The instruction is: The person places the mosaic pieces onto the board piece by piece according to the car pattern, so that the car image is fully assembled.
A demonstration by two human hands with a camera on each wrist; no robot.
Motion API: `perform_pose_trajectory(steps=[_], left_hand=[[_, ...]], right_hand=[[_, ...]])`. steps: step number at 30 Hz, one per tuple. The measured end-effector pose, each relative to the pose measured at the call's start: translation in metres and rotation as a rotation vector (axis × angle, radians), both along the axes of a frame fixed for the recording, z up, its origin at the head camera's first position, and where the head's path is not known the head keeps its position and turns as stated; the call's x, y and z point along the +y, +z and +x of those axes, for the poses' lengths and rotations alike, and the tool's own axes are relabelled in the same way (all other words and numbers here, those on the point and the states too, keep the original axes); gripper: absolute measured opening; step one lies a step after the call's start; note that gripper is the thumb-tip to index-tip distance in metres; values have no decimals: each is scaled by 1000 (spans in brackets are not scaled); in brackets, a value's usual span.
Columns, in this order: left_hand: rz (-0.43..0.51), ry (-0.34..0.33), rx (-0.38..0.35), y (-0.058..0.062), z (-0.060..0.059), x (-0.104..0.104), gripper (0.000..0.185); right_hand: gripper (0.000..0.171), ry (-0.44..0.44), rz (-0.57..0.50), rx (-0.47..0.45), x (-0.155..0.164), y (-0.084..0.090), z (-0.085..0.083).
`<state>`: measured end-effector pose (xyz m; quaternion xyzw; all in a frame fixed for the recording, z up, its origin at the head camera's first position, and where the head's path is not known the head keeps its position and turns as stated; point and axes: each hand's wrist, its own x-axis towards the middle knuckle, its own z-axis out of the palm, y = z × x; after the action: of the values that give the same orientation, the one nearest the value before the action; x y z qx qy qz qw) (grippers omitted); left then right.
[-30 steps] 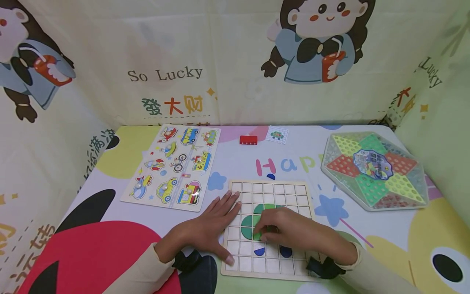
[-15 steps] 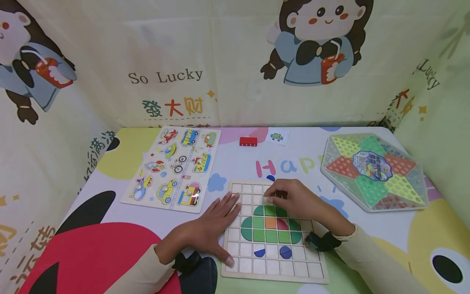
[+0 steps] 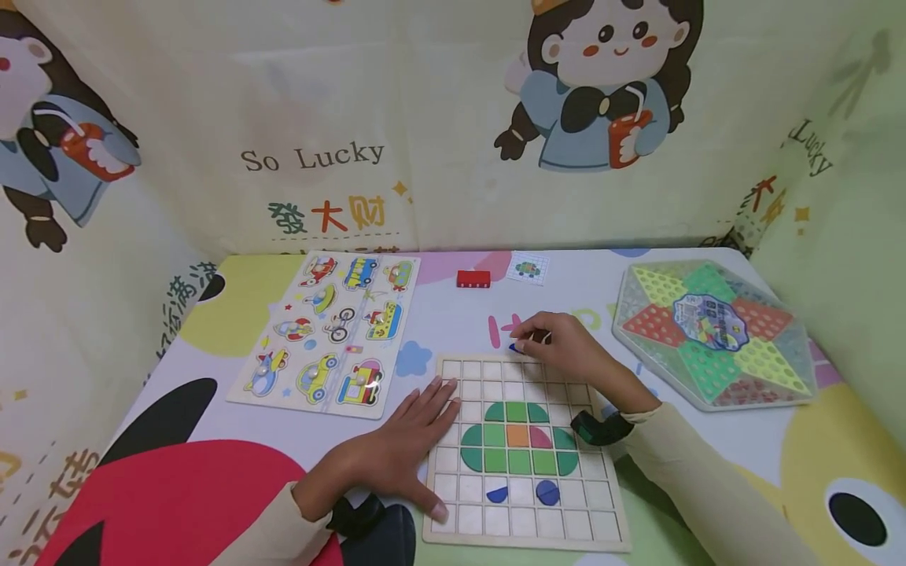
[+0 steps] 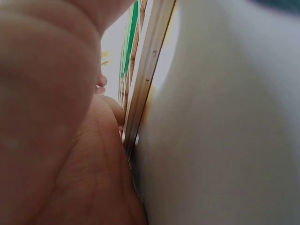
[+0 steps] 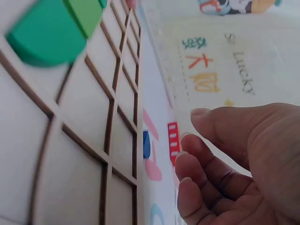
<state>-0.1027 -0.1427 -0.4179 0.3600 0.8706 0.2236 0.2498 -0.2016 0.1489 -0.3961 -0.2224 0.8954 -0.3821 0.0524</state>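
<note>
A wooden grid board lies on the table, bearing green pieces, an orange square, a red quarter-round piece and blue half-round pieces. My left hand rests with spread fingers on the board's left edge; up close, the left wrist view shows its palm beside the rim. Beyond the far edge lies a loose blue half-round piece. My right hand reaches down at that piece, fingers loosely bent. In the right wrist view, thumb and fingertips stand apart from it with nothing between them.
A vehicle puzzle board lies at the left. Toward the back are a red block and a small pattern card. A hexagonal game box sits at the right. Printed cloth walls enclose the table.
My right hand has moved from the green pieces at the board's middle to the loose blue piece beyond its far edge, uncovering the orange and red pieces. My left hand stays on the board.
</note>
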Motion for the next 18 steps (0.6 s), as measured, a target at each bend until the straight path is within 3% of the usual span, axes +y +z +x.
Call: perform_pose_trajectory(steps=[10, 18], left_hand=[[27, -25, 13, -5, -1, 3, 124], [23, -10, 0, -3, 0, 0, 123]], right_hand=[[20, -65, 39, -103, 5, -9, -10], [21, -46, 36, -116, -3, -13, -15]])
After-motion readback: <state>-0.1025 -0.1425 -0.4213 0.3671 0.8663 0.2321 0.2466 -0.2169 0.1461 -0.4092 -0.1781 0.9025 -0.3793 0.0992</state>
